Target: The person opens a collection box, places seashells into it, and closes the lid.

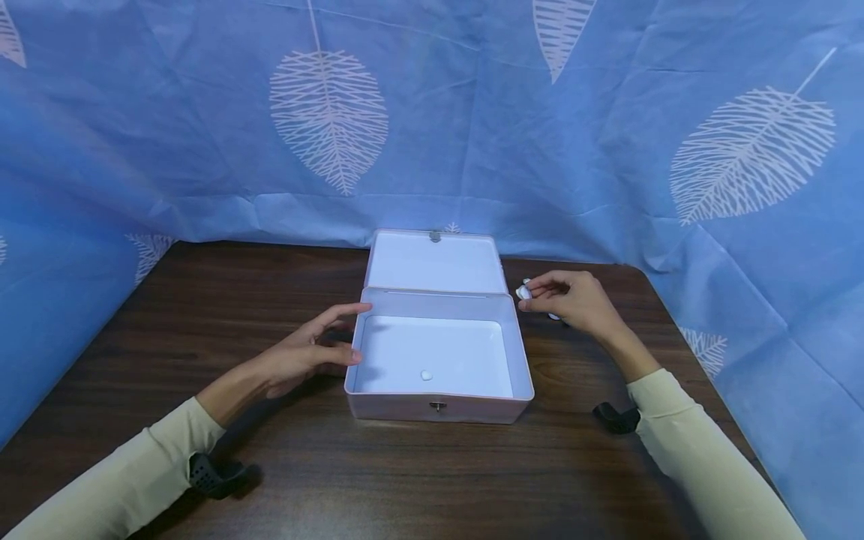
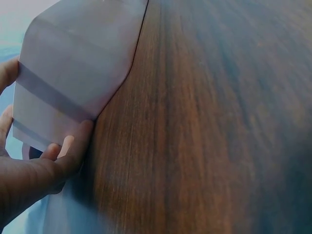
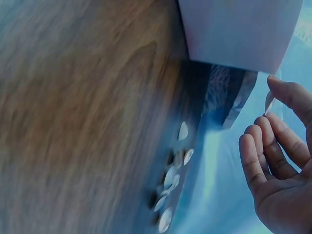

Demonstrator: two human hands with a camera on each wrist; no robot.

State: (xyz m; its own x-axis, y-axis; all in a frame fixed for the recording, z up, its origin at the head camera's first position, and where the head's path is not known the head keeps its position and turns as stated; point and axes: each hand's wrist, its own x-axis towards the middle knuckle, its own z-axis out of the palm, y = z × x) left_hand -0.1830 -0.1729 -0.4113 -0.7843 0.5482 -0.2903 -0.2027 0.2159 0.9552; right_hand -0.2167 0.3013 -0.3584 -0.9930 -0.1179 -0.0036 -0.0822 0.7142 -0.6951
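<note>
A white metal box (image 1: 439, 409) with its lid (image 1: 435, 262) folded back stands on the table. One small white piece (image 1: 426, 375) lies on its floor. My left hand (image 1: 307, 356) rests against the box's left side, fingers extended and spread; the left wrist view shows the fingertips on the box wall (image 2: 73, 68). Just right of the box, above the table, my right hand (image 1: 570, 300) pinches a small white shell-like piece (image 1: 523, 292) between thumb and finger. In the right wrist view that piece (image 3: 269, 101) appears edge-on. Several similar pieces (image 3: 170, 176) lie below that hand.
The dark wooden table (image 1: 270, 457) carries the box near its middle. A blue cloth with white leaf prints (image 1: 466, 135) hangs along the back and sides. A metal latch (image 1: 437, 406) sits on the box's front.
</note>
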